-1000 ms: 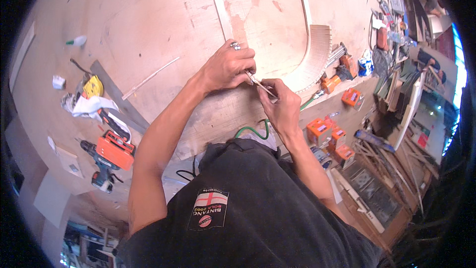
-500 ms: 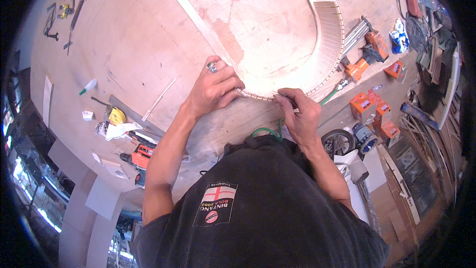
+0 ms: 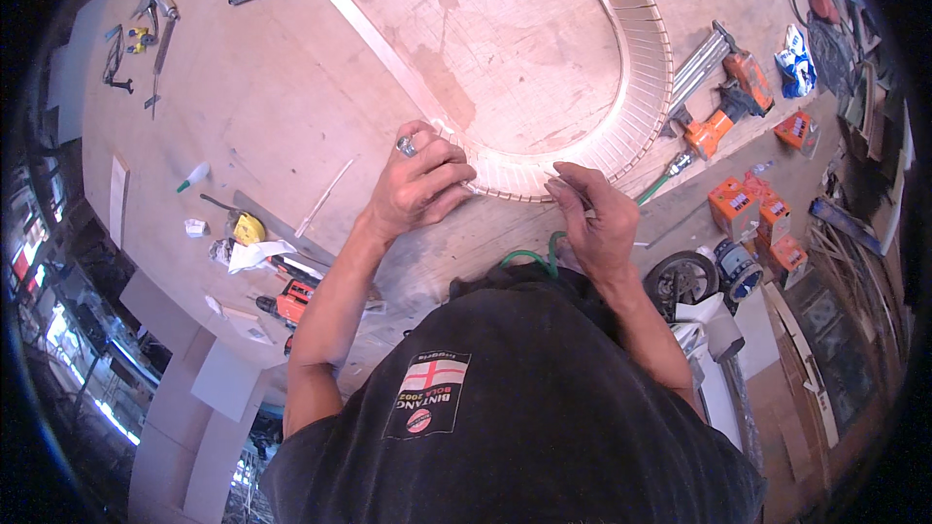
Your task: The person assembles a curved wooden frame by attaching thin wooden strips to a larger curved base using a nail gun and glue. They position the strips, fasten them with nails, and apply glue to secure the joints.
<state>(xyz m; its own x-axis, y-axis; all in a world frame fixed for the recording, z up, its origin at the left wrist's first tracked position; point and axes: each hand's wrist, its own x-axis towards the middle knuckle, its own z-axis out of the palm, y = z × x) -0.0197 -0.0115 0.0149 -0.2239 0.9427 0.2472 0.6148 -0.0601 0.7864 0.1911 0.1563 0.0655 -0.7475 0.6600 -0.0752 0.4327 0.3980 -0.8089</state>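
Note:
A pale wooden strip (image 3: 647, 56), slotted crosswise with many narrow cuts, bends in a U-shaped curve on the wooden worktop (image 3: 262, 78). Along its inner side runs a thin light edge that continues into a straight batten (image 3: 361, 31) toward the far left. My left hand (image 3: 419, 182), with a ring on one finger, is closed on the strip's left end; its fingertips hide that end. My right hand (image 3: 600, 218) is at the near outer edge of the curve, thumb and fingers pinched together. Whatever lies between those fingertips is too small to make out.
An orange-and-black power tool (image 3: 714, 131) lies right of the curve, near several orange boxes (image 3: 733, 206). On the left are a yellow tape measure (image 3: 249, 228), a red drill (image 3: 294, 301), a glue bottle (image 3: 194, 177) and a caulking gun (image 3: 160, 29). A green hose (image 3: 524, 255) passes by my body.
My right hand has shifted slightly right along the curve's edge, its fingers still pinched. My left hand stays at the strip's left end. The whole view has shifted a little.

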